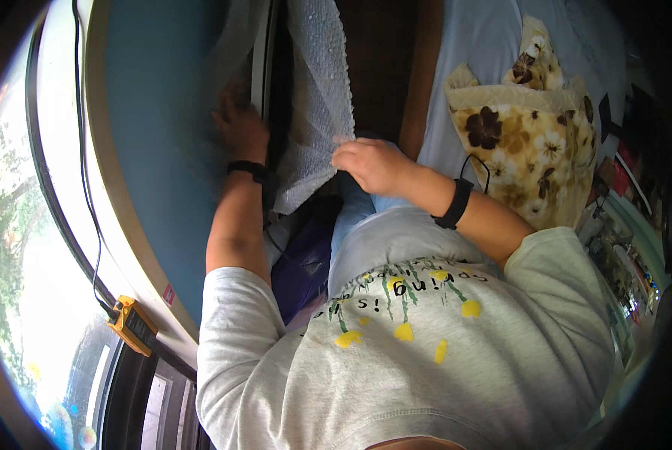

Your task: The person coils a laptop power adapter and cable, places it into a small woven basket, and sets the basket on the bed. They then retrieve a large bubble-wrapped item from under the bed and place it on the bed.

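Observation:
A sheet of bubble wrap point(319, 84) hangs in front of me, its beaded edge running down to my right hand. My right hand point(375, 163) pinches that edge between thumb and fingers. To its left, my left hand point(243, 132) is blurred and in shadow, beside a long, narrow, light-coloured strip point(260, 56) with a dark surface along it; whether it grips anything cannot be told. Translucent wrap also shows faintly above the left hand. Both wrists wear black bands.
A blue-grey panel point(150, 140) with a pale rim stands left, beside a bright window. A yellow device point(133, 326) with a black cable sits on the sill. A floral fabric point(521, 140) lies on pale bedding, right. A purple bag-like item point(302, 259) is below the wrap.

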### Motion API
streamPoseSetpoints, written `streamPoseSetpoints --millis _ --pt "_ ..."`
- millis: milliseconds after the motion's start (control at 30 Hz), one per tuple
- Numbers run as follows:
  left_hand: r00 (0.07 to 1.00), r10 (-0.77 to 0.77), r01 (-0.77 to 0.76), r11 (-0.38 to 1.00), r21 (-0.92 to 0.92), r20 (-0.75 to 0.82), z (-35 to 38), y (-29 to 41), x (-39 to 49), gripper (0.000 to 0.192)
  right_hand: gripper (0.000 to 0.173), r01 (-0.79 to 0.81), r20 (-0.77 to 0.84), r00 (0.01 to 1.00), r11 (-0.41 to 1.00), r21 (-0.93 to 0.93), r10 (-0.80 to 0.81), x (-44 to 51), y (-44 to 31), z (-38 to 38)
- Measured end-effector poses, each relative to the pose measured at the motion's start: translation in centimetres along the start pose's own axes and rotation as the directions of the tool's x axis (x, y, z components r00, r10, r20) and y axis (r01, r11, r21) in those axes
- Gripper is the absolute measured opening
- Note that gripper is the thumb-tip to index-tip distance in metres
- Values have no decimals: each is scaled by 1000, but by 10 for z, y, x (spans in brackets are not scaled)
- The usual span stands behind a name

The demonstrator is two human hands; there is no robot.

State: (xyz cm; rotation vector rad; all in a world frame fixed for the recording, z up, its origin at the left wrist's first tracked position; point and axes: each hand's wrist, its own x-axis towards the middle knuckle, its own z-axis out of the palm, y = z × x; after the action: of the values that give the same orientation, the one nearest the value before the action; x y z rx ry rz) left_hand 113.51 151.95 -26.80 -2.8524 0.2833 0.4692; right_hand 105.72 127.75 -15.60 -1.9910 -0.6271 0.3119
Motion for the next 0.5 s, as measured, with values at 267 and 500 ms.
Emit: streamPoseSetpoints --millis 267,500 --pt "981 -189 185 979 -81 -46 42 26 17 26 10 -102 147 983 992 -78 112 -9 -1 -7" --pt "983 -185 178 958 -226 -14 23 12 22 26 10 -101 54 993 993 -63 104 -5 2 -6"
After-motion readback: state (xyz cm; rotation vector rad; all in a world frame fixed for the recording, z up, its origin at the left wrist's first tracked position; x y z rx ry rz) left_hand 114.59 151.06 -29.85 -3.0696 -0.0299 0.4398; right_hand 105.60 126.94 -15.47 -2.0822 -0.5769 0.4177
